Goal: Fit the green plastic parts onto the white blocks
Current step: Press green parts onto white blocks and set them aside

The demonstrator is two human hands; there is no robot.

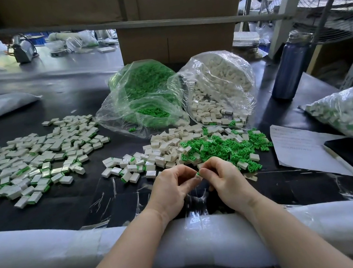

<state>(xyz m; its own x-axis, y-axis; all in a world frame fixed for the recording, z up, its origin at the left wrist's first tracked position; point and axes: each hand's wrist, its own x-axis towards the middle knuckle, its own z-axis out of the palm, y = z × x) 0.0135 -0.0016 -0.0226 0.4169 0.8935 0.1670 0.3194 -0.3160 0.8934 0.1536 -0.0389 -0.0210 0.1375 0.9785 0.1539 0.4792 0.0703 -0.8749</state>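
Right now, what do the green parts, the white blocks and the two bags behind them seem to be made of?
Green parts: likely moulded plastic, evenly coloured, matt.
White blocks: probably plastic too, smooth; the finished ones on the left catch the light.
Green-part bag and white-block bag: thin clear plastic film, since they are see-through, creased and glossy.

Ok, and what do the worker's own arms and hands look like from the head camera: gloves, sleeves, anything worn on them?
Both are bare. The left hand and right hand wear no gloves, and no rings show on the visible fingers. Both forearms are uncovered right down to the bottom of the frame: no sleeves in view, no watch, no wristband.
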